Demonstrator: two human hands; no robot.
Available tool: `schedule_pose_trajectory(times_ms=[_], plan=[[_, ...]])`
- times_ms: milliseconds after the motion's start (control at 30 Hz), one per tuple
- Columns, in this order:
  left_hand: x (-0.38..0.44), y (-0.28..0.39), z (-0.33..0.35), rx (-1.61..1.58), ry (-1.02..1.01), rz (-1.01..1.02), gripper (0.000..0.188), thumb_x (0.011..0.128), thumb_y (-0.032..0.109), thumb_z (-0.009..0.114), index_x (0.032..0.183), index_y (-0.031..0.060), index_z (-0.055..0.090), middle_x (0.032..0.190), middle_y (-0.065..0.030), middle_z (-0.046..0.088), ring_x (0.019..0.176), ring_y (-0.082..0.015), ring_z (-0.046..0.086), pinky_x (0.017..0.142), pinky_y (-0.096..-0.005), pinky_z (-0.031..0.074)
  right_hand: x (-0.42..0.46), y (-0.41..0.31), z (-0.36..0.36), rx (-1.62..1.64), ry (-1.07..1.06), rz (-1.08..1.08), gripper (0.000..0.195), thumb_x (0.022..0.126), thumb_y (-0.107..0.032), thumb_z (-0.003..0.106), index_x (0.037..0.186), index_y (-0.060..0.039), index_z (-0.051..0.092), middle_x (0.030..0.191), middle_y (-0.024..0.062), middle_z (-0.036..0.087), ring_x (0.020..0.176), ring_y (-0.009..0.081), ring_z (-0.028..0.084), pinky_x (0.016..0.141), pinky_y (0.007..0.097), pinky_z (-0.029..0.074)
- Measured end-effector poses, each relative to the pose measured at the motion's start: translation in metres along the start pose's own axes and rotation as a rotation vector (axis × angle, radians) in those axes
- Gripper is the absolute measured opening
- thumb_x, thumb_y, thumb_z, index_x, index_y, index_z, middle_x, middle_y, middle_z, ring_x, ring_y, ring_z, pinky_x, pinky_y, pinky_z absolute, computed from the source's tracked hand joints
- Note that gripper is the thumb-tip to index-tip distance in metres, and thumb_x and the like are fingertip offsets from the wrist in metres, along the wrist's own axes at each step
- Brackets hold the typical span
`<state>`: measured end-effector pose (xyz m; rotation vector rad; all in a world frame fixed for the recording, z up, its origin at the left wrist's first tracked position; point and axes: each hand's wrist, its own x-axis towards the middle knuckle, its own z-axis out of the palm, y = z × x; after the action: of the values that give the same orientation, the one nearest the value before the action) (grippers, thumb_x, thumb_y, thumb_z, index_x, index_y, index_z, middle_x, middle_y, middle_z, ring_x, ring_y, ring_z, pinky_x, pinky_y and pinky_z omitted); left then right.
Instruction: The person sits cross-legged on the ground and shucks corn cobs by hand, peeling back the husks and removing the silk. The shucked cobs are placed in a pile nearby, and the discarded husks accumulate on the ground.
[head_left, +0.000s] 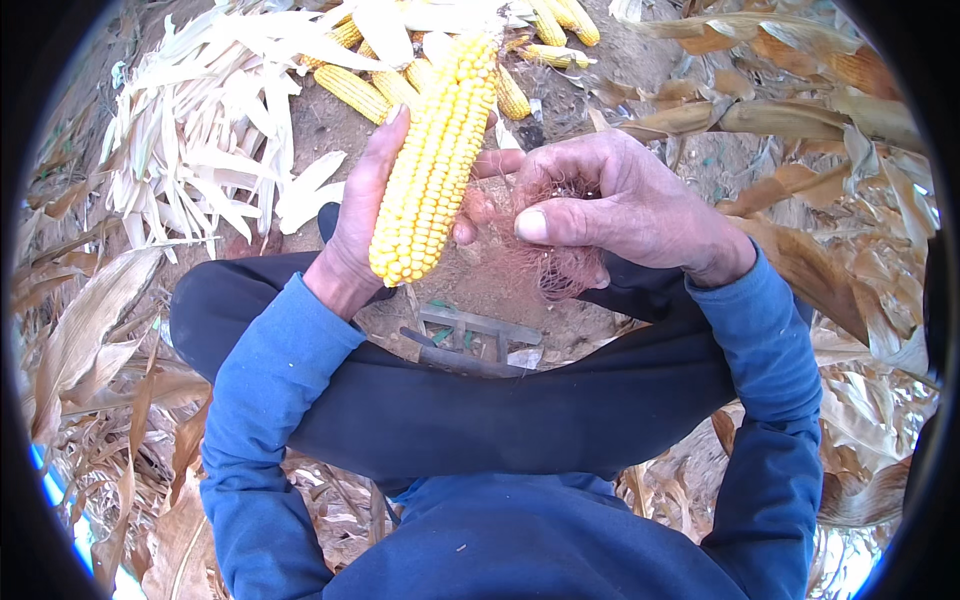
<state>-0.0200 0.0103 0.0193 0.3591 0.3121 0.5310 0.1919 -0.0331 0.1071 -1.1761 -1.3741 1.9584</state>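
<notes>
A husked ear of yellow corn (435, 165) lies tilted across my left hand (367, 187), its rounded tip towards me and its far end up and away. My left thumb presses along its side, and the fingers come round behind it. Close by on the right, my right hand (600, 202) pinches a tangle of reddish-brown corn silk (562, 259) between thumb and fingers. Strands of silk hang below that hand and spread towards the left fingers. The kernels facing me look bare of husk.
Beyond my hands, several husked ears (352, 91) lie on the soil. A heap of pale husks (202, 142) sits to their left. Dry corn stalks and leaves (795, 120) spread along the right. Between my bent legs is a small wooden frame (480, 324) on the ground.
</notes>
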Motion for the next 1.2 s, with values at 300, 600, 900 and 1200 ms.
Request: schedule_pose_trajectory(times_ms=[300,600,900,1200], plan=[[0.001,0.004,-0.004,-0.187,-0.034,-0.047,0.072,0.098,0.057,0.030,0.138,-0.0022,0.036,0.098,-0.0198,0.061,0.061,-0.0166,0.060,0.046,-0.0262,0.050,-0.002,-0.009,-0.016,-0.172,0.419,0.102,0.023,0.091,-0.018,0.063,0.091,0.0041,0.062,0.059,0.0023,0.056,0.048,0.0070,0.057,0.043,0.0201,0.047],[-0.004,-0.004,0.008,-0.247,-0.047,-0.143,0.064,0.099,0.057,0.027,0.135,0.0054,0.042,0.091,-0.0230,0.059,0.053,-0.0196,0.058,0.040,-0.0276,0.046,0.007,0.009,-0.016,0.050,0.553,-0.024,0.039,0.089,-0.020,0.064,0.116,0.0066,0.057,0.071,0.0049,0.061,0.055,0.0084,0.060,0.048,0.0205,0.053],[-0.009,-0.004,0.007,-0.286,-0.081,-0.254,0.060,0.099,0.055,0.026,0.132,0.0089,0.045,0.088,-0.0230,0.058,0.051,-0.0218,0.055,0.039,-0.0298,0.044,0.006,0.010,-0.018,0.019,0.423,-0.026,0.034,0.090,-0.022,0.065,0.108,0.0061,0.062,0.074,0.0067,0.064,0.054,0.0080,0.060,0.051,0.0209,0.055],[-0.008,0.000,0.010,-0.181,-0.017,-0.256,0.056,0.100,0.052,0.028,0.129,0.0076,0.046,0.086,-0.0201,0.058,0.052,-0.0212,0.056,0.041,-0.0287,0.046,0.007,0.009,-0.016,-0.147,0.442,-0.038,0.026,0.089,-0.014,0.061,0.105,0.0072,0.063,0.066,0.0051,0.060,0.047,0.0082,0.052,0.043,0.0212,0.043]])
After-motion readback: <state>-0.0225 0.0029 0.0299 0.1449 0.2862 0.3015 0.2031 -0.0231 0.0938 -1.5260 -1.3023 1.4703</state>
